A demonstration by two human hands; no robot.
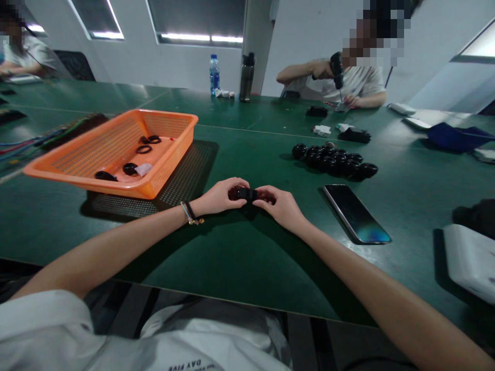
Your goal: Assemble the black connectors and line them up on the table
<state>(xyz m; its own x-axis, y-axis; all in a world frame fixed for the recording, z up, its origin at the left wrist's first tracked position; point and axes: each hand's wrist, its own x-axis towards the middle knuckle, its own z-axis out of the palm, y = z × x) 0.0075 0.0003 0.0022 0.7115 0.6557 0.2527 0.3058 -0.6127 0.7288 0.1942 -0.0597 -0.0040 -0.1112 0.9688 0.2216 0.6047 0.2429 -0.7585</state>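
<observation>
Between my two hands, just above the green table (232, 257), is a small black part (246, 194); its exact kind does not show. My left hand (222, 197) closes on its left end with thumb and fingers. From the other side my right hand (281, 206) pinches its right end. The fingers hide both ends. Left of my hands an orange mesh basket (170, 172) holds several black rings and black pieces. Beyond my right hand lies a cluster of glossy black round pieces (332, 159).
A phone (356, 214) lies right of my right arm, and a white box-like object (469, 260) at the right edge. Across the table a person works with a black power screwdriver (336, 71). A water bottle (214, 76) and a dark flask (246, 77) stand at the back.
</observation>
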